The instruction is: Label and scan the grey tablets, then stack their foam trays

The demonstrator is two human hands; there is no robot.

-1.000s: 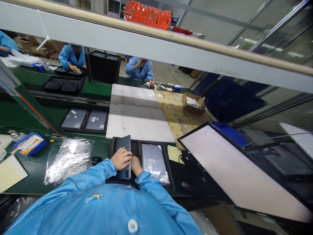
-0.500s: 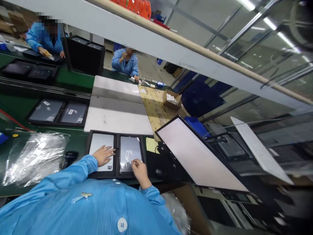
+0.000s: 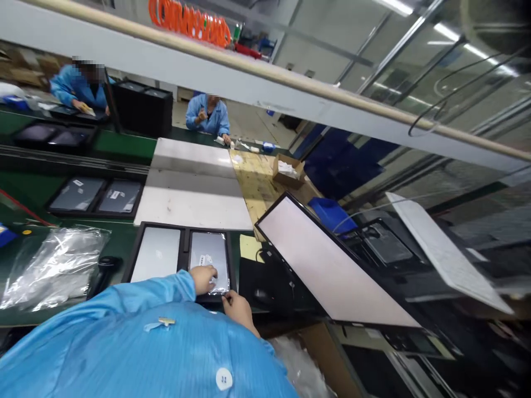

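black tray at the table's near edge holds two tablets. left hand has crossed from the left tablet onto the film-wrapped right tablet, fingers pressing its near end; right hand pinches the film corner (peeling appears under way).

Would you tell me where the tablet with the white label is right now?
In the head view, the labelled tablet lies in the right compartment of the black tray, beside the plain tablet, under the left hand.
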